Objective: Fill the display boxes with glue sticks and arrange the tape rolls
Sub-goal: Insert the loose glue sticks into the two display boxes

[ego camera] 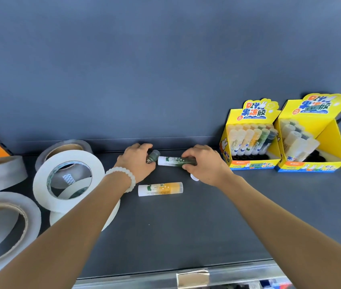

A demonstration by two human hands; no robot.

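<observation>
The glue-stick step was under way. The left hand (137, 161) curled round a dark green stick (152, 157); the right hand (202, 163) gripped another green stick (176, 160), both left of the fuller box (251, 138). Next, each probably needed standing upright in a box. An orange stick (161, 189) lay nearer, loose. The tape rolls (67, 180) sat far left, clear of the path.
</observation>
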